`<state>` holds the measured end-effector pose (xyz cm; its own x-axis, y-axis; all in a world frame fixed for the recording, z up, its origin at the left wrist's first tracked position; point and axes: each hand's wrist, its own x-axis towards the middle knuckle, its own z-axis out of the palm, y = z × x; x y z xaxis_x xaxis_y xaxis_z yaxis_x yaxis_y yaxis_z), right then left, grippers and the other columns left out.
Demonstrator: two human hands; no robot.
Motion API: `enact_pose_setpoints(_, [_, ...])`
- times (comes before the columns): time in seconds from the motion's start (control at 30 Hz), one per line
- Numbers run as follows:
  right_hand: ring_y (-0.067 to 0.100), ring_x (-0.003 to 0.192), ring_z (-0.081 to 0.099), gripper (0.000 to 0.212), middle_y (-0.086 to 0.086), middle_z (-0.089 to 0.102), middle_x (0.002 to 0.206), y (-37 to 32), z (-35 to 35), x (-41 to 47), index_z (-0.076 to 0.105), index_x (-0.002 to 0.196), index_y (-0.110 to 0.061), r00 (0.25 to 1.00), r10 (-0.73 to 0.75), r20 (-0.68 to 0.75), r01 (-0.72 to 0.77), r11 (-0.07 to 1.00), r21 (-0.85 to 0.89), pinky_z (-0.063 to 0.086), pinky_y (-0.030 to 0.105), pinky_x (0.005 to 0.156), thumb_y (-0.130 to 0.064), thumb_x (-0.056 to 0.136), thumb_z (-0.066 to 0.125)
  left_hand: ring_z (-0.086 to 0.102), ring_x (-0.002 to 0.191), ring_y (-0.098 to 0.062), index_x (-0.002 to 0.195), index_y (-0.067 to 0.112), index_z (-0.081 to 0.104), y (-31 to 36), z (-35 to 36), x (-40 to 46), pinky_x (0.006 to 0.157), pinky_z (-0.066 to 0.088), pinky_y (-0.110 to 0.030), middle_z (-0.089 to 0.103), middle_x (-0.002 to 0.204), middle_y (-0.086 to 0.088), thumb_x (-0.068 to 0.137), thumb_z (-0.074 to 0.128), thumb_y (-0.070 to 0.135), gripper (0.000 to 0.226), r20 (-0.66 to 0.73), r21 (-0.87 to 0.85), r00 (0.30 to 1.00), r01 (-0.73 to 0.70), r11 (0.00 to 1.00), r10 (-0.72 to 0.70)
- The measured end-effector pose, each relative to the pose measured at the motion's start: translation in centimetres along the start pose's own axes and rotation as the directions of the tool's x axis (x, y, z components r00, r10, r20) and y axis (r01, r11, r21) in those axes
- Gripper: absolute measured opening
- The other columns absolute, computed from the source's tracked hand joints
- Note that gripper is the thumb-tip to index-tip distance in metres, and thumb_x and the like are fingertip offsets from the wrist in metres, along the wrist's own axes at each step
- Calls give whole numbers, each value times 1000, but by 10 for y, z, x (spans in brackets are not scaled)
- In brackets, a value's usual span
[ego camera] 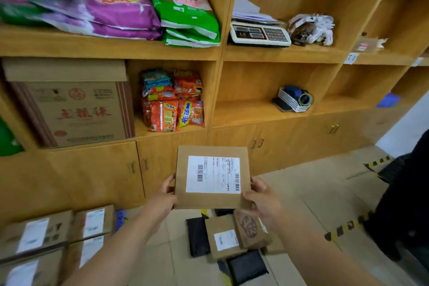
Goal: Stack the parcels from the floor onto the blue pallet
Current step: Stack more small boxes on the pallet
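Head view: I see left hand (163, 195) and right hand (261, 195) pinching the flat parcel (212, 177) aloft by its lower corners (blue pallet (120, 217) lower left); edge-only grip risks it slipping

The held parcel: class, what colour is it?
Brown cardboard parcel with a white barcoded label, in the head view.
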<state>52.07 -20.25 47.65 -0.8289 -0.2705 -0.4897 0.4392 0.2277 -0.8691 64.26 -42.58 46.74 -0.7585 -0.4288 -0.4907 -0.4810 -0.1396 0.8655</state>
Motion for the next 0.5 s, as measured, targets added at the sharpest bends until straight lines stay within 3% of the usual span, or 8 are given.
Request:
enact_pose_setpoints(0.1, [20, 109, 53, 47, -6, 61, 112, 3, 32, -12, 51, 120, -30, 999, -14, 41, 15, 1000, -11, 52, 52, 91, 5, 89, 54, 54, 108, -24, 146, 31, 28, -14, -33, -13, 98, 46, -42, 53, 119, -4, 80, 51, -9, 81, -47, 2, 999, -15, 1000, 15])
enact_pose_setpoints(0.23, [18, 104, 52, 50, -8, 58, 106, 4, 82, -26, 49, 118, -33, 997, -14, 74, 22, 995, -101, 53, 49, 90, 6, 88, 55, 53, 115, -24, 141, 18, 39, -31, -82, -28, 91, 46, -34, 55, 130, -6, 82, 52, -5, 65, -145, -24, 989, -26, 999, 23])
enact_pose_setpoints(0.37, [21, 112, 53, 49, -3, 60, 118, 9, 148, -34, 52, 124, -27, 993, -32, 118, 56, 978, -202, 53, 46, 88, 6, 87, 53, 59, 86, -15, 123, 9, 49, -43, -142, -49, 73, 47, -26, 63, 98, -2, 87, 51, -5, 40, -184, -87, 982, -64, 994, 47])
enact_pose_setpoints(0.43, [20, 111, 55, 51, -1, 61, 121, 14, 190, -39, 52, 128, -24, 988, -29, 154, 65, 971, -229, 53, 41, 85, 6, 87, 51, 59, 85, -13, 136, 16, 36, -55, -183, -56, 73, 49, -28, 59, 93, 2, 88, 52, -4, 54, -183, -131, 983, -57, 990, 33])
enact_pose_setpoints(0.5, [19, 108, 56, 49, -2, 62, 117, 20, 238, -49, 53, 123, -25, 981, -23, 192, 72, 966, -249, 52, 39, 84, 8, 87, 50, 58, 94, -20, 149, 31, 13, -70, -232, -60, 86, 51, -42, 57, 103, 1, 92, 53, 4, 74, -188, -121, 982, -25, 992, 2])
